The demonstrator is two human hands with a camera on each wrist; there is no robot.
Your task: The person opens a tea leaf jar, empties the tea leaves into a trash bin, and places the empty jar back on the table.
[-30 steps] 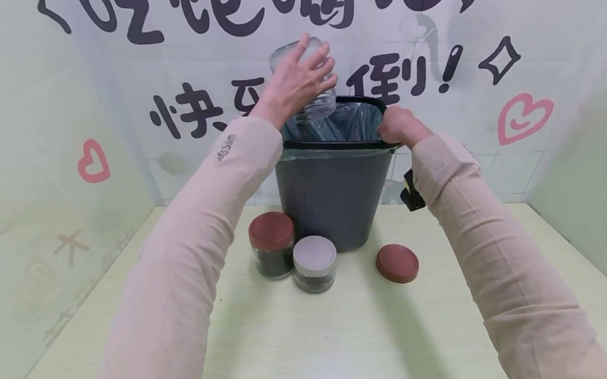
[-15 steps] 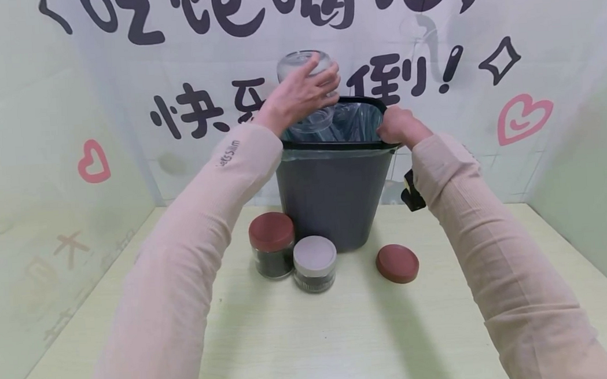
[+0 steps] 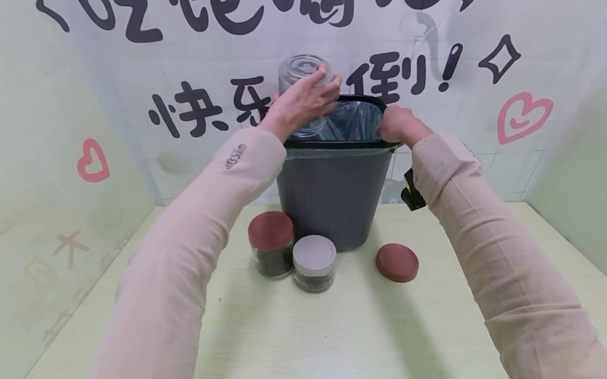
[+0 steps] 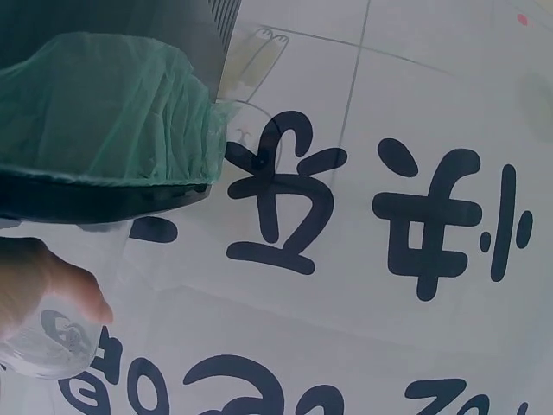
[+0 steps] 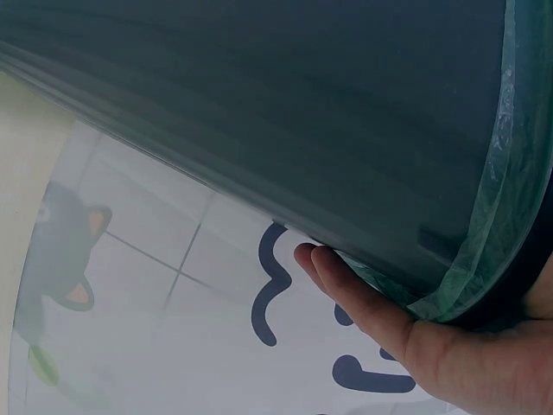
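Note:
My left hand (image 3: 305, 100) grips a clear jar (image 3: 292, 71) turned bottom-up, its mouth inside the left part of the bin opening. In the left wrist view the thumb (image 4: 73, 290) lies along the jar wall, just beyond the bin's black rim (image 4: 95, 197). No contents show through the jar. With my right hand (image 3: 398, 124) I hold the right rim corner of the dark grey bin (image 3: 335, 193), which has a thin bag liner (image 3: 359, 119). The right wrist view shows straight-looking fingers (image 5: 363, 298) outside the bin wall; the thumb is mostly hidden.
Before the bin stand a red-lidded jar (image 3: 271, 232) with dark contents and a smaller jar with a pale lid (image 3: 314, 254). A loose red lid (image 3: 397, 262) lies to their right on the table (image 3: 312, 339). The printed back wall (image 3: 192, 161) rises behind the bin.
My left hand has brought the jar lower and turned it more squarely bottom-up, its mouth sinking into the bin opening. The right hand stays on the rim.

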